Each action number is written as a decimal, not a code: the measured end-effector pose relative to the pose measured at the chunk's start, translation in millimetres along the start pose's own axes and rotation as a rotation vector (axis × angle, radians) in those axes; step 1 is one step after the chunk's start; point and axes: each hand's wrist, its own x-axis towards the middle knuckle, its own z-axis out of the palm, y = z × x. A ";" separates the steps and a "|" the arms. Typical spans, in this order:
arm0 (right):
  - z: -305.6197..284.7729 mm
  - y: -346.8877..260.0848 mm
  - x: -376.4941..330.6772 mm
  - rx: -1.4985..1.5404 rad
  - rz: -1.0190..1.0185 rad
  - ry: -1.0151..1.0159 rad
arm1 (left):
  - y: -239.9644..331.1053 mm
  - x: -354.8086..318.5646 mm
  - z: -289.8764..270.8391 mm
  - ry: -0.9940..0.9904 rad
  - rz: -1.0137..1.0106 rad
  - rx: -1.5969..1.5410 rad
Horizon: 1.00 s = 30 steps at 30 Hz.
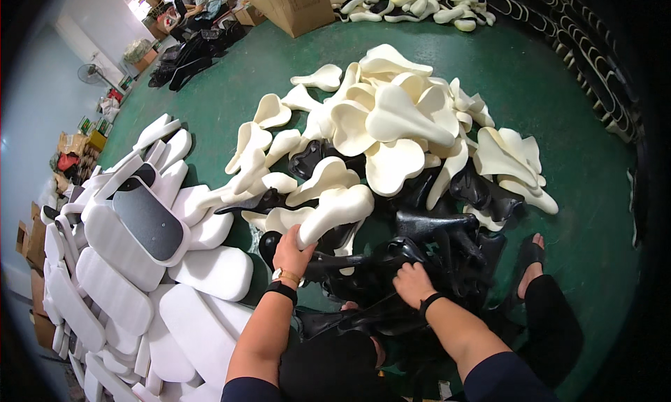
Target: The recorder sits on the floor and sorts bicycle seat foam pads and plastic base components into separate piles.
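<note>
My left hand (293, 254), with a watch and a dark band at the wrist, is closed on the narrow end of a cream foam bicycle saddle pad (340, 212). The pad's wide end points away to the right. Lower and to the right, my right hand (414, 283) has its fingers curled at a glossy black saddle piece (403, 250) in a heap of similar black pieces (437, 226) before me. Its fingertips are partly hidden there. Just beyond, a large pile of cream saddle pads (405, 115) partly covers the black ones.
Many white foam slabs (115, 290) lie heaped at the left, with a dark grey-topped one (150, 220) among them. A cardboard box (290, 7) and more pads (419, 3) stand far back. Dark stacked pieces (587, 52) line the right. A person (204, 0) sits far left.
</note>
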 end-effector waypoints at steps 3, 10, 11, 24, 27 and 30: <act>-17.6 30.3 -13.9 -0.027 0.044 0.174 | 23.2 6.3 -17.4 0.195 0.112 -0.169; -122.8 35.5 -69.2 0.543 0.428 0.578 | 59.2 11.7 -93.4 0.358 0.021 -0.943; -134.7 35.0 -81.6 0.571 0.472 0.664 | 62.2 12.7 -106.5 0.429 0.041 -1.249; -201.1 16.1 -246.5 1.297 0.595 1.326 | 227.3 -182.3 -182.2 -0.529 -0.103 -1.536; -238.9 -9.7 -259.7 1.624 0.486 1.387 | 232.9 -218.8 -134.6 -0.674 -0.337 -1.676; -222.6 -8.4 -273.4 1.240 0.587 1.391 | 234.5 -233.9 -89.9 -0.888 -0.335 -1.818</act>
